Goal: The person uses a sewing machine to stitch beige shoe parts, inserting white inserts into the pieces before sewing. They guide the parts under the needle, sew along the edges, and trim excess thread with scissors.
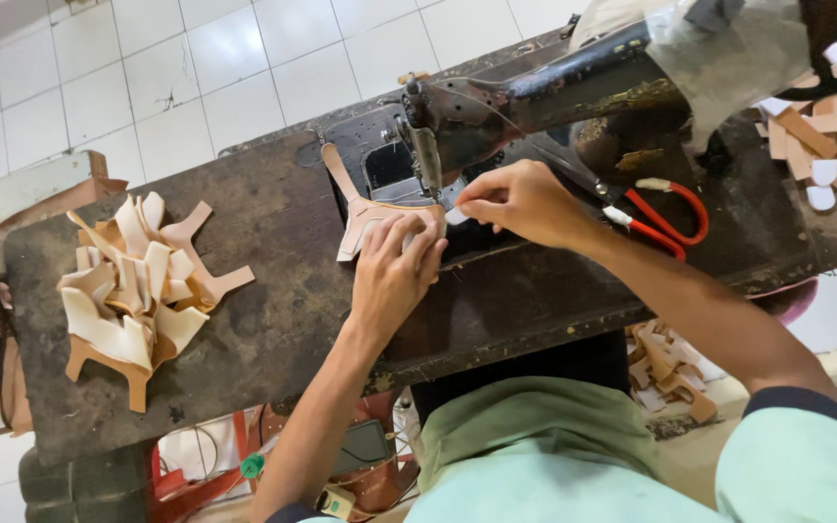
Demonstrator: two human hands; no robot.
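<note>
- Up close from the head view, the left hand (394, 266) lies flat, fingers spread, pressing a tan leather piece (365, 208) on the sewing machine (496, 102) bed.
- Right hand (520, 203) pinches its edge, possibly a white tab.
- Leather looks light, floppy; best held flat near the needle.
- Its strap points away, up-left.

We see the sewing machine (535, 97) on the table (273, 320); a leather piece (365, 208) lies under its needle; a pile of cut pieces (138, 281) sits far left; scissors (661, 218) lie right; more cut pieces (830, 136) sit behind them.
</note>
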